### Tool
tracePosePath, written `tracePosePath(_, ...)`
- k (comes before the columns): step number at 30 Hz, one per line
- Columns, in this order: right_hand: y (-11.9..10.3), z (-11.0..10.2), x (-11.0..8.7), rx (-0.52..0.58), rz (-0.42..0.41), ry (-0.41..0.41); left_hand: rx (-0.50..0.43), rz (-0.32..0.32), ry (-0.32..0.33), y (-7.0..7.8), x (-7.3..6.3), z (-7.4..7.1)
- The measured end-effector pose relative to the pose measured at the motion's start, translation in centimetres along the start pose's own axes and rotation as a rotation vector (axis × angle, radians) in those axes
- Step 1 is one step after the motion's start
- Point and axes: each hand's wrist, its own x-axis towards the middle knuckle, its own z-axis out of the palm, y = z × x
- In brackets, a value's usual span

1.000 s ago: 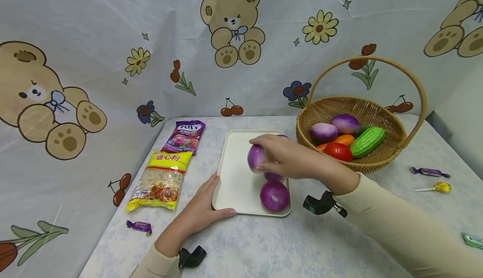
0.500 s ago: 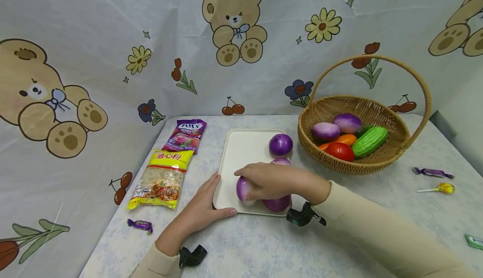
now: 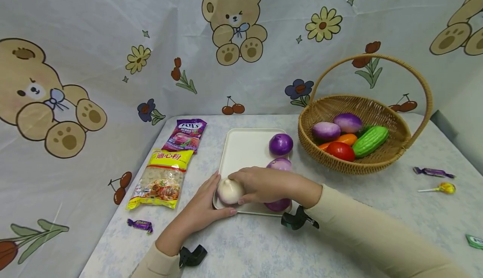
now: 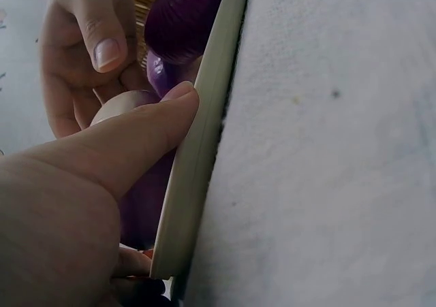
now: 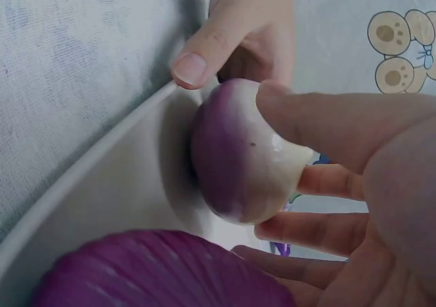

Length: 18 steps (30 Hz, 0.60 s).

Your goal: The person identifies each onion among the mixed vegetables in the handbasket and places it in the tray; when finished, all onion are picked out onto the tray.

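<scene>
My right hand (image 3: pixel 260 184) holds a white-and-purple turnip (image 3: pixel 230 191) between thumb and fingers at the front left corner of a cream tray (image 3: pixel 245 144). In the right wrist view the turnip (image 5: pixel 238 150) sits low over the tray, its purple side towards it. My left hand (image 3: pixel 203 204) rests against that same corner, fingers along the left side and thumb (image 4: pixel 150 126) on the front rim. On the tray's right side stand a purple onion (image 3: pixel 281 144) at the back, a paler purple one (image 3: pixel 279 164) in the middle, and a ridged purple onion (image 5: pixel 163 273) at the front, partly hidden by my right hand.
A wicker basket (image 3: pixel 354 167) with vegetables stands at the back right. Left of the tray lie a pasta bag (image 3: pixel 162 181) and a purple candy bag (image 3: pixel 185 135). Wrapped candies (image 3: pixel 140 225) and a yellow lollipop (image 3: pixel 447 188) lie near the table's sides.
My right hand has carried the turnip left and towards me, from above the tray's middle to its front left corner, turning its white end up. My left hand has stayed at the corner.
</scene>
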Motion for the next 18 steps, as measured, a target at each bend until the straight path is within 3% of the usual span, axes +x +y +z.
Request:
tracePosePath(10,-0.1,0.2,-0.3,-0.055,-0.006,0.042,0.014,0.03,0.009,-0.2,0.2,0.1)
tracePosePath(18,-0.3,-0.8,-1.4,-0.026,0.066,0.054,0.021,0.048,0.024,-0.4,0.2,0.2)
